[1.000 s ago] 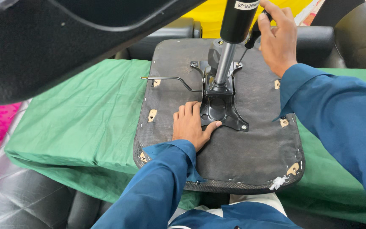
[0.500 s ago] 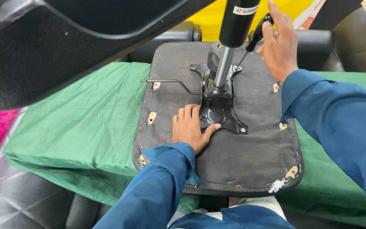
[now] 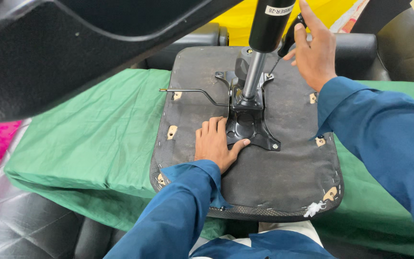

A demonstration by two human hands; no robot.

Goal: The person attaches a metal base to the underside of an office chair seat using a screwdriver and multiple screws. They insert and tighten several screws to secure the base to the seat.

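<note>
Over on the far left I've got a green cloth [image 3: 87, 139] spread across the bench, with the upturned chair seat base [image 3: 283, 177] lying on it, black underside up. Moving in, my left hand [image 3: 215, 144] is flat on that underside, fingers [image 3: 207, 129] spread and holding nothing, thumb touching the black metal mounting plate [image 3: 250, 129] just beside it. Up from the plate rises the gas lift cylinder [image 3: 264, 43], its long axis tilting slightly away from me, and a thin lever rod [image 3: 188, 90] runs off leftward. Further right, my right hand [image 3: 315, 52] sits beside the cylinder, fingers curled round a dark-handled screwdriver [image 3: 286, 43] whose shaft slants down-left toward the plate's far corner. So the right hand is nearer the far screws, the left nearer the front ones
</note>
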